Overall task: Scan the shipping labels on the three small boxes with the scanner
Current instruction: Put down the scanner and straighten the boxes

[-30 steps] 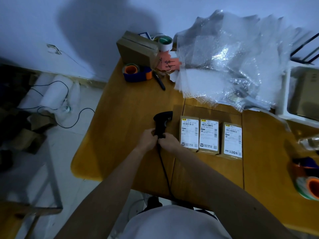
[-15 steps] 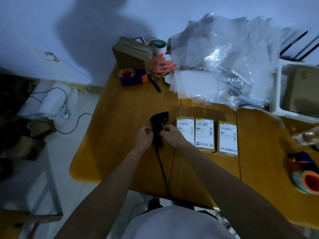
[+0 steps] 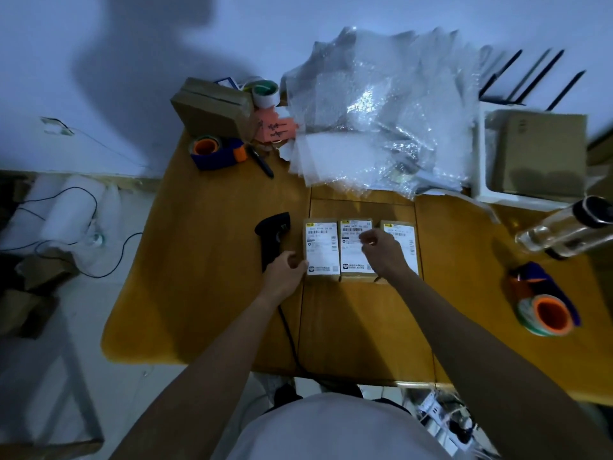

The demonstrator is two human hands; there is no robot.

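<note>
Three small brown boxes with white shipping labels lie side by side on the wooden table (image 3: 205, 260): the left box (image 3: 320, 247), the middle box (image 3: 350, 255) and the right box (image 3: 411, 244). A black corded scanner (image 3: 273, 232) lies flat just left of them. My left hand (image 3: 283, 275) is curled over the lower end of the scanner's handle, its thumb touching the left box's edge. My right hand (image 3: 381, 252) hovers over the middle and right boxes with loosely bent fingers, holding nothing and hiding part of both labels.
A cardboard box (image 3: 212, 111), a tape dispenser (image 3: 215, 152), a pen (image 3: 263, 164) and a heap of bubble wrap (image 3: 381, 127) fill the far side. At right are a white bin (image 3: 481, 167), a clear bottle (image 3: 560, 229) and another tape dispenser (image 3: 547, 310). The scanner's cable (image 3: 288, 330) runs off the near edge.
My right hand has let go of the scanner's handle and moved right over the boxes. My left hand stays at the handle. The view has shifted slightly.
</note>
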